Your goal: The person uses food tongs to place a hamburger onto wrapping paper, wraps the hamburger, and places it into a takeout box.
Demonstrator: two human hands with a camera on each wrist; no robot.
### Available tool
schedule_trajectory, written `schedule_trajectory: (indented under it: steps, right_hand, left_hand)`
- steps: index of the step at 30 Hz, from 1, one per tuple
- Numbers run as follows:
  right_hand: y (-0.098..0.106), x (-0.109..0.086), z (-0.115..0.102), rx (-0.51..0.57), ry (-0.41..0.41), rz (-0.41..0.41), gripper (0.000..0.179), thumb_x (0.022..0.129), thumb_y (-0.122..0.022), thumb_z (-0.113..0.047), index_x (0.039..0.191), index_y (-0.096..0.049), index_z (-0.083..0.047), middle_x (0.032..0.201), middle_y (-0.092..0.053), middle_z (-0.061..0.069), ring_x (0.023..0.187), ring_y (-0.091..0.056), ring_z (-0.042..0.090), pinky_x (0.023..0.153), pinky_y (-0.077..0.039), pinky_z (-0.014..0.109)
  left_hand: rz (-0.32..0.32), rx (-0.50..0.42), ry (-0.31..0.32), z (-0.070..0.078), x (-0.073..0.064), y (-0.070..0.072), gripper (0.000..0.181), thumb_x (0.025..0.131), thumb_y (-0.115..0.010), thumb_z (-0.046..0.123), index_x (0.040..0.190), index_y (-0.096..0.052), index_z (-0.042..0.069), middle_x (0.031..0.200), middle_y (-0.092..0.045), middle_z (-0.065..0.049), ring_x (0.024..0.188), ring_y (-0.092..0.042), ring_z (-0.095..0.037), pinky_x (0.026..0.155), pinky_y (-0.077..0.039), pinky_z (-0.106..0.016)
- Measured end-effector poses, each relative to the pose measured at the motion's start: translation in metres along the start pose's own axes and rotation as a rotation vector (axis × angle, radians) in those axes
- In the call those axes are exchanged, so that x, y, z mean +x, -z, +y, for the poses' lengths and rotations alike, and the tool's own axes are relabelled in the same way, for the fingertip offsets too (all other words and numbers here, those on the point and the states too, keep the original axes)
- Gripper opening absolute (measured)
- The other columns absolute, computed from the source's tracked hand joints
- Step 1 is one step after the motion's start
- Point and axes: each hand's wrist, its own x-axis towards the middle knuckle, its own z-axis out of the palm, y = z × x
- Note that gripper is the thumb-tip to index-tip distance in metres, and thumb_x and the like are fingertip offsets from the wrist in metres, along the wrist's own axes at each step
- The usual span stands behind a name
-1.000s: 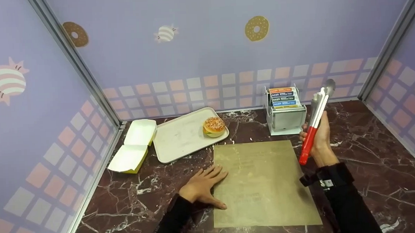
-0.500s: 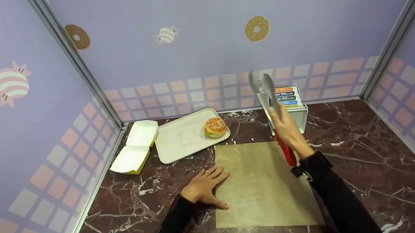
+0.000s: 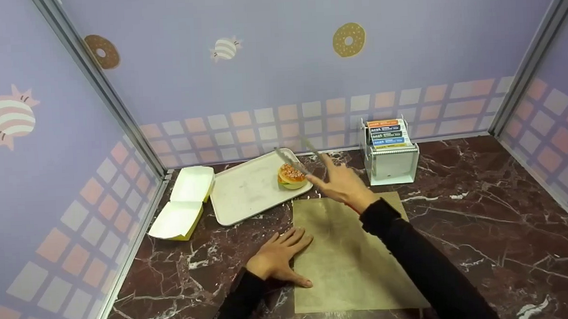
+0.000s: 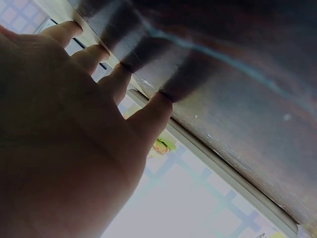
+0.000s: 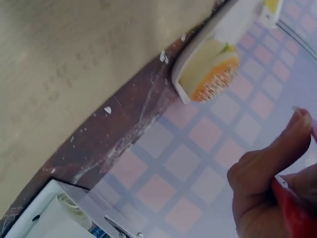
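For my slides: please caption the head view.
Right hand holds spread tongs near a burger; left hand rests over the edge of a brown sheet.

Both hands are bare, the left hand [image 3: 278, 258] and the right hand [image 3: 345, 183] alike, and each comes out of a long, close-fitting black sleeve. The left sleeve [image 3: 237, 300] is matte, with a line of faint pale lettering near its lower end, too small to read. The right sleeve [image 3: 434, 263] is the same plain black, slightly wrinkled along the forearm. At the right wrist sits a thick black band [image 3: 381, 216], bulkier than the sleeve, its edge uneven. In the left wrist view the palm [image 4: 59, 124] shows fine creases, and the fingertips [image 4: 161, 104] are blunt and rounded.
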Motion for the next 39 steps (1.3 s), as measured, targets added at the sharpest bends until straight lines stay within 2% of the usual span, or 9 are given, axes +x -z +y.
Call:
schedule_trajectory:
  steps: [3,7,12,15,21,24,32,39]
  right_hand:
    - [-0.014,0.004,-0.004,-0.096,-0.024,-0.049,0.098,0.097,-0.048,-0.072,0.166,-0.017,-0.009,0.121,-0.068,0.035,0.101,-0.071,0.048,0.091,-0.059,0.059]
    - [-0.027,0.007,-0.007,-0.186,-0.040,-0.087,0.104,0.094,-0.050,-0.075,0.165,-0.018,-0.005,0.121,-0.068,0.035,0.105,-0.069,0.048,0.094,-0.058,0.055]
    - [-0.035,0.007,-0.003,-0.228,-0.074,-0.113,0.111,0.091,-0.051,-0.080,0.165,-0.017,-0.004,0.122,-0.068,0.035,0.105,-0.069,0.048,0.093,-0.059,0.055]
    - [-0.037,0.007,0.003,-0.212,-0.109,-0.142,0.114,0.090,-0.052,-0.080,0.165,-0.013,-0.003,0.125,-0.066,0.035,0.106,-0.069,0.047,0.093,-0.059,0.055]
    - [-0.036,0.007,0.011,-0.102,-0.175,-0.249,0.114,0.091,-0.054,-0.076,0.166,-0.008,-0.004,0.145,-0.053,0.037,0.126,-0.060,0.050,0.107,-0.051,0.058]
    - [-0.037,0.008,0.011,-0.066,-0.197,-0.286,0.113,0.091,-0.055,-0.076,0.166,-0.010,-0.005,0.148,-0.050,0.037,0.129,-0.058,0.050,0.109,-0.049,0.058]
    - [-0.042,0.010,0.012,-0.085,-0.197,-0.281,0.099,0.095,-0.056,-0.069,0.163,-0.023,-0.005,0.141,-0.056,0.037,0.121,-0.063,0.048,0.101,-0.054,0.055]
    - [-0.048,0.013,0.016,-0.089,-0.194,-0.286,0.095,0.099,-0.054,-0.064,0.163,-0.022,-0.002,0.142,-0.055,0.037,0.122,-0.063,0.047,0.103,-0.054,0.054]
  left_hand:
    - [-0.008,0.007,0.010,-0.001,0.001,-0.001,0.113,0.076,-0.076,0.074,0.166,-0.025,0.030,0.174,-0.017,-0.002,0.162,-0.014,-0.024,0.131,-0.014,-0.053]
    - [-0.014,-0.001,0.013,0.000,0.002,-0.001,0.113,0.076,-0.076,0.075,0.166,-0.025,0.030,0.175,-0.016,-0.001,0.162,-0.013,-0.024,0.131,-0.013,-0.053]
    - [-0.011,0.005,0.008,0.003,0.003,0.000,0.113,0.076,-0.075,0.076,0.166,-0.024,0.030,0.175,-0.016,-0.002,0.162,-0.013,-0.024,0.131,-0.012,-0.054]
    - [-0.017,0.005,0.012,0.004,0.003,0.000,0.114,0.076,-0.074,0.076,0.166,-0.023,0.030,0.175,-0.015,-0.002,0.162,-0.013,-0.024,0.131,-0.012,-0.053]
    - [-0.022,0.005,0.014,0.003,0.001,0.000,0.114,0.076,-0.073,0.077,0.166,-0.022,0.031,0.175,-0.015,-0.002,0.162,-0.012,-0.024,0.131,-0.012,-0.053]
    - [-0.021,0.003,0.021,0.001,0.000,-0.001,0.114,0.076,-0.074,0.077,0.166,-0.022,0.031,0.175,-0.014,-0.001,0.162,-0.012,-0.023,0.132,-0.012,-0.053]
    - [-0.019,-0.001,0.019,0.001,0.000,0.000,0.114,0.076,-0.074,0.077,0.166,-0.022,0.030,0.175,-0.014,0.000,0.162,-0.012,-0.023,0.132,-0.012,-0.053]
    - [-0.018,0.005,0.018,0.002,0.002,-0.001,0.114,0.076,-0.074,0.077,0.166,-0.022,0.031,0.175,-0.014,0.000,0.162,-0.011,-0.023,0.132,-0.012,-0.053]
